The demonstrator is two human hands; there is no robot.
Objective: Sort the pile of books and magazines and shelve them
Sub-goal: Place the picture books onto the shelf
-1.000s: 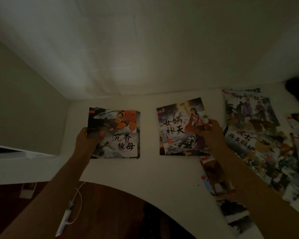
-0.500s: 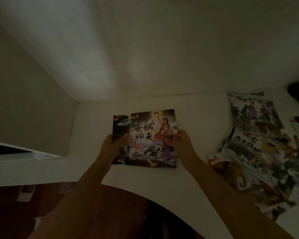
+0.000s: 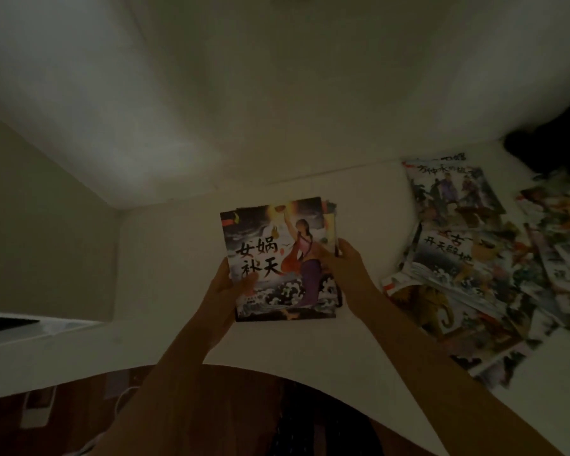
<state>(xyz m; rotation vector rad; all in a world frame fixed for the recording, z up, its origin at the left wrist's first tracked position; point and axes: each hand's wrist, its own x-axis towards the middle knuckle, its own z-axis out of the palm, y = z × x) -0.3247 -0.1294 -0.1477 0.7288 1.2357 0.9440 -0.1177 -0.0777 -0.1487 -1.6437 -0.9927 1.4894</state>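
Books [image 3: 277, 258] – thin, glossy, rectangular – both hands gripping.

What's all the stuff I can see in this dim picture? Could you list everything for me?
Held picture books: a small stack, at least two, top cover dark with a figure in pink and purple; centre, above the table.
Pile of picture books: many, exact count unclear, multicoloured covers; spread loosely on the right of the table.
Table: one, white, with a curved near edge.
Wall: white, behind the table.
Dark object: one, black, far right corner; too dim to identify.
Floor: dark reddish brown, below the table edge, with a white cable.
Left hand: one, grips the stack's left edge.
Right hand: one, grips the stack's right edge.
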